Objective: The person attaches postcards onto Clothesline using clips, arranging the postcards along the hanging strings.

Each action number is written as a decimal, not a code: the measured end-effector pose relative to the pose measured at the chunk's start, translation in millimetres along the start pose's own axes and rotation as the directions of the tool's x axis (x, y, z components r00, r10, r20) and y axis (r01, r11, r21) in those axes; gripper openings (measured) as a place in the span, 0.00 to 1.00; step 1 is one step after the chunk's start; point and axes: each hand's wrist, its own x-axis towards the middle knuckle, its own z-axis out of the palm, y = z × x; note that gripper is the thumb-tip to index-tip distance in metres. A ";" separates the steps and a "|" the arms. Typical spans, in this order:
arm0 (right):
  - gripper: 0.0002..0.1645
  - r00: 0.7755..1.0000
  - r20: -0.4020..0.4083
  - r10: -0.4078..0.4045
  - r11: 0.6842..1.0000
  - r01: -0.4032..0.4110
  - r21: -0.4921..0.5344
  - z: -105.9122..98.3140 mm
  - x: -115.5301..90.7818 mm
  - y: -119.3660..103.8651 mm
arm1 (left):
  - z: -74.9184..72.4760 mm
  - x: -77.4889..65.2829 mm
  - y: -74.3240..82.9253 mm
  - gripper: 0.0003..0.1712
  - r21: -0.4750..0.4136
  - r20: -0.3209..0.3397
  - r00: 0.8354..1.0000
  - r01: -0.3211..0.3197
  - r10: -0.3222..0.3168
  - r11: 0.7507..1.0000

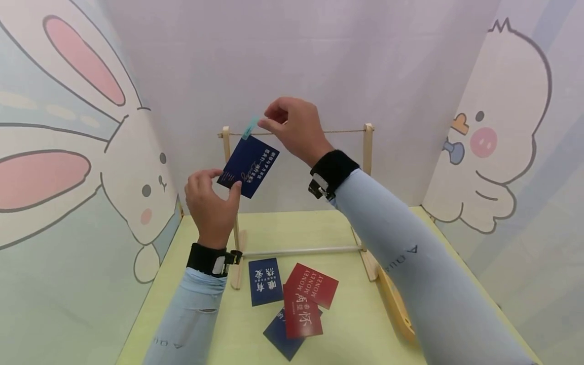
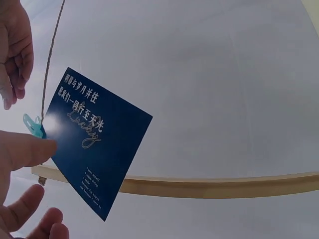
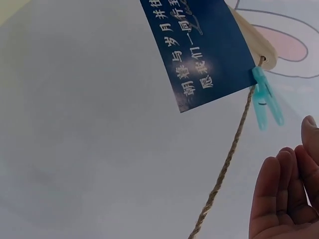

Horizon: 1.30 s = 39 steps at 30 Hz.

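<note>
1. Clipped blue card (image 1: 251, 157) hangs tilted near the left end of the rope (image 1: 339, 132), above the table (image 1: 347, 314); the rabbit drawing (image 1: 137, 187) fills the wall to its left.
2. Left hand (image 1: 212, 205): fingers spread and relaxed, grasping nothing, beside the lower left of the card. Its thumb overlaps the card's edge in the left wrist view; whether they touch, I cannot tell.
3. Card direction: the long axis slants from lower left to upper right, one corner pointing up, the printed face toward the person. Large white lettering runs along the right long edge, small print near the left corner.
4. A turquoise clip (image 3: 266, 99) sits on the rope at the card's top corner.
5. Below, on the table, lie an upright-set blue card (image 1: 266, 282), a half-covered blue card (image 1: 277, 332), a front red card (image 1: 312, 324) and a MONEY card (image 1: 321, 289), the last three overlapping.
6. Right hand (image 1: 298, 124): fingers loosely bent, holding nothing, just beside the clip with a gap between.
7. Farther right stand the rack's right post (image 1: 367, 147) and a yellow basket (image 1: 396, 306), partly behind the sleeve (image 1: 401, 238).
</note>
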 end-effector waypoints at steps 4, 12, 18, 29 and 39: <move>0.16 0.996 -0.028 -0.081 0.997 0.081 0.008 -7.5 -22.2 -2.7 | -2.8 -17.2 1.2 0.21 -0.044 0.069 0.997 -0.039 0.042 0.998; 0.13 0.975 -0.067 -0.211 0.977 0.213 0.023 -17.1 -71.3 4.1 | -4.7 -52.5 -2.7 0.18 -0.026 0.227 0.973 -0.041 0.045 0.999; 0.13 0.966 -0.079 -0.248 0.967 0.251 0.040 -22.1 -102.2 13.0 | -2.0 -75.5 -6.7 0.19 -0.010 0.299 0.954 -0.034 0.035 0.999; 0.13 0.975 -0.066 -0.214 0.976 0.216 0.027 -34.5 -166.6 33.3 | 12.3 -124.4 3.0 0.19 0.011 0.467 0.883 -0.049 0.038 0.999; 0.10 0.998 -0.031 -0.061 0.997 0.059 -0.055 -46.6 -232.6 62.4 | 35.5 -178.5 32.6 0.18 -0.114 0.621 0.770 -0.095 0.145 0.989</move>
